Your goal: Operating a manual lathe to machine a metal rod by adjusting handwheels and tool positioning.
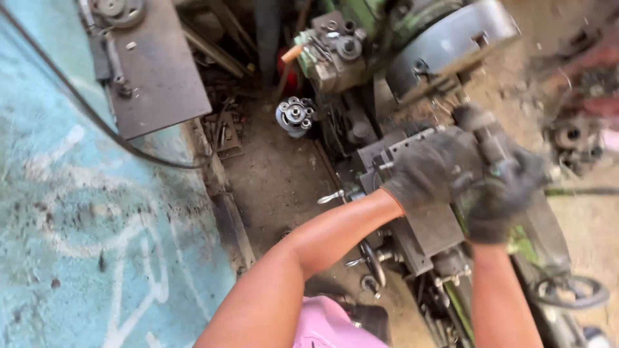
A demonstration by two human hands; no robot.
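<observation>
Both my hands wear dark, dirty work gloves and meet over a green metal lathe (361, 26). My left hand (429, 171) is wrapped around a dark metal handle (480, 132) that rises from the lathe's grey tool carriage (432, 225). My right hand (506, 196) grips the same handle just below and to the right, the two gloves touching. The lathe's large round grey chuck (445, 42) lies just beyond the handle. The picture is blurred around the hands.
A turquoise painted wall (77, 225) fills the left, with a black cable (84, 103) across it and a rusty steel plate (155, 71) on top. A round geared part (294, 115) lies on the dirt floor (277, 180). Handwheels (373, 263) stick out of the carriage front.
</observation>
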